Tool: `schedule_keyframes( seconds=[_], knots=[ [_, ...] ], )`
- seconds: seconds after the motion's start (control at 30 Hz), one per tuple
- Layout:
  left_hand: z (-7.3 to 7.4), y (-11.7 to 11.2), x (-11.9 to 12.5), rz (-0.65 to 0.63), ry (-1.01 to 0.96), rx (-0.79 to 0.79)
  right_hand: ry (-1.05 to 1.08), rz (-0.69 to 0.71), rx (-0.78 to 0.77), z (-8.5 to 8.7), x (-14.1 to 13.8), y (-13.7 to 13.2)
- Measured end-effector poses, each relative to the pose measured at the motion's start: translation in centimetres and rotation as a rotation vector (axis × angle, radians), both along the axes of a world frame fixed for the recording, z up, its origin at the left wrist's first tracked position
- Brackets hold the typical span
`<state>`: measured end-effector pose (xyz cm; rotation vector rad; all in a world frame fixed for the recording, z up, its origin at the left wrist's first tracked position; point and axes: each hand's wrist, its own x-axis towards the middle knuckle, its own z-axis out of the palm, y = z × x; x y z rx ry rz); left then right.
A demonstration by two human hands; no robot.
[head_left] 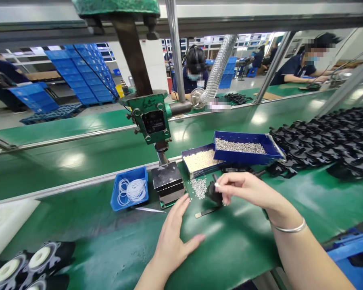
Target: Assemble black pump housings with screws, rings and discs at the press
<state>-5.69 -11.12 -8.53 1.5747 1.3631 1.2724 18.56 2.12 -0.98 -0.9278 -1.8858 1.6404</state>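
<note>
My left hand (173,237) lies flat and open on the green bench mat, fingers pointing toward the base of a small press (167,181). My right hand (245,189) is closed in a pinch on a small white piece, held at a small black part (214,193) standing on the mat. A loose heap of tiny silvery washers (198,187) lies just left of that part. A thin metal strip (204,212) rests on the mat below it.
A blue tray of white rings (129,189) sits left of the press. Blue trays of white bits (201,161) and metal pins (245,147) stand behind. Black parts (326,145) pile at right; speaker-like parts (33,262) lie bottom left. Other people work beyond the green conveyor.
</note>
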Motion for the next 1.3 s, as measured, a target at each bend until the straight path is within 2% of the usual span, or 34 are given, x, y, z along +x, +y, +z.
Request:
schedule_keyframes(
  seconds=[0.1,0.17,0.2,0.27,0.37,0.43,0.53,0.63,0.73,0.93,1.17,1.3],
  knots=[
    [0.5,-0.5,0.1,-0.022,-0.157,-0.022,0.093,0.282,-0.188,1.0,-2.6,-2.1],
    [0.5,-0.7,0.1,0.026,-0.281,-0.093,0.179,0.364,-0.289,0.5,-4.6,-3.1],
    [0.4,-0.8,0.1,0.066,-0.326,-0.125,0.233,0.361,-0.325,0.0,-5.5,-3.5],
    [0.2,-0.8,0.2,0.173,-0.368,-0.152,0.345,0.285,-0.351,-1.1,-6.9,-3.9],
    [0.2,-0.4,0.4,0.281,-0.465,-0.188,0.459,0.050,-0.288,-2.6,-7.9,-3.8],
    [0.4,0.1,0.5,0.269,-0.621,-0.271,0.472,-0.052,-0.281,-3.4,-8.0,-3.5],
    [0.5,0.6,0.4,0.212,-0.855,-0.390,0.362,-0.044,-0.300,-4.4,-7.9,-3.3],
    [0.5,0.7,0.2,0.181,-0.966,-0.412,0.182,0.001,-0.180,-5.1,-8.0,-3.6],
    [0.7,0.6,0.1,0.154,-0.996,-0.394,0.055,0.025,-0.009,-5.6,-8.2,-4.1],
    [0.5,0.6,0.2,0.158,-0.872,-0.342,-0.062,0.011,0.441,-6.3,-8.4,-4.9],
    [-0.7,0.4,0.1,0.232,-0.639,-0.302,-0.180,-0.003,0.634,-7.3,-8.4,-5.4],
    [-1.0,0.2,0.1,0.227,-0.478,-0.264,-0.212,0.002,0.697,-7.3,-8.3,-5.5]
  ],
)
